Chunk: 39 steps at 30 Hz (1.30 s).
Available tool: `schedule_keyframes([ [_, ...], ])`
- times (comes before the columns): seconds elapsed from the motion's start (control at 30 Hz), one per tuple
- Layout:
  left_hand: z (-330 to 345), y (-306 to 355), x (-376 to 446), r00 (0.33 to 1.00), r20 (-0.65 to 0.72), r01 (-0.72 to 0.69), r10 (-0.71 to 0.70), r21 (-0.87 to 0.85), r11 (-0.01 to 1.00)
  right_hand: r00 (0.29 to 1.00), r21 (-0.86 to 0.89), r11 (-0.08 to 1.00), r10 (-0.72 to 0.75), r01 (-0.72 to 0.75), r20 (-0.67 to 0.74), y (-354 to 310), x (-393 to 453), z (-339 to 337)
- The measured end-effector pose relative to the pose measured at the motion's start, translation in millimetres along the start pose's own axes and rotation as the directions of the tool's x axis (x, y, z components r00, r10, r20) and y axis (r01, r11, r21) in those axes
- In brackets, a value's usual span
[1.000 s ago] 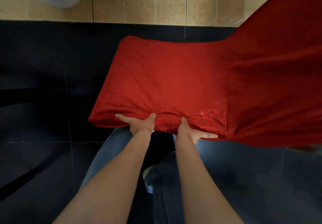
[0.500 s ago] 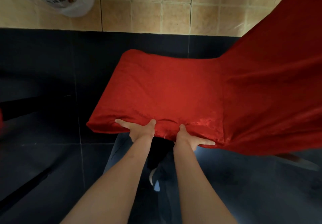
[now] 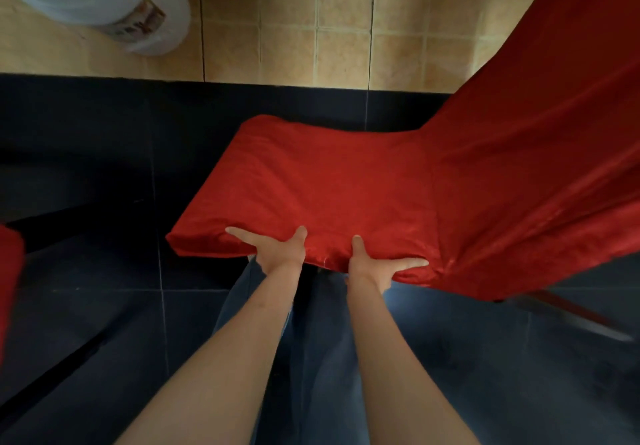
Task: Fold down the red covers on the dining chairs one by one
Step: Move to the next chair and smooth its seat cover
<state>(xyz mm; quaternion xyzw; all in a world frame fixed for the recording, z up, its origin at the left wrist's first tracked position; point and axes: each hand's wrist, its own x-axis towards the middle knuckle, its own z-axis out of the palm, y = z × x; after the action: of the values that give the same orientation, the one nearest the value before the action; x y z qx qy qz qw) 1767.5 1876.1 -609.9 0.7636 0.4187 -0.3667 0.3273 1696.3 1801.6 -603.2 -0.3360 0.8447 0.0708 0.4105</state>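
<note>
While hands grip, red cover stretches left-right.

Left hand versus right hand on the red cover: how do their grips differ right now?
The left hand grips the red cover nearer the seat's free front corner; the right hand grips nearer the backrest. The left forefinger points out to the left along the edge; the right forefinger points out to the right. Both have the thumb on top of the fabric, with fingers along or under the near edge.
</note>
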Motion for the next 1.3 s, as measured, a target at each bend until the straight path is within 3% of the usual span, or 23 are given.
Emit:
schedule_keyframes([
  [0.37, 13.6, 58.2, -26.7, 0.993, -0.016, -0.114, 0.113, -0.082, 0.990, 0.996, 0.018, 0.996, -0.093, 0.092, 0.020, -66.9, -4.8, -10.4],
  [0.93, 3.4, 66.5, -46.9, 0.988, -0.132, 0.072, -0.078, -0.054, 0.996, 0.993, -0.117, 0.988, -0.091, 0.100, 0.079, -90.5, -23.5, -23.7],
  [1.3, -4.6, 56.1, -45.1, 0.983, -0.155, 0.091, -0.098, -0.052, 0.994, 0.994, -0.178, 0.980, -0.074, 0.088, 0.084, -81.7, -26.8, -23.3],
])
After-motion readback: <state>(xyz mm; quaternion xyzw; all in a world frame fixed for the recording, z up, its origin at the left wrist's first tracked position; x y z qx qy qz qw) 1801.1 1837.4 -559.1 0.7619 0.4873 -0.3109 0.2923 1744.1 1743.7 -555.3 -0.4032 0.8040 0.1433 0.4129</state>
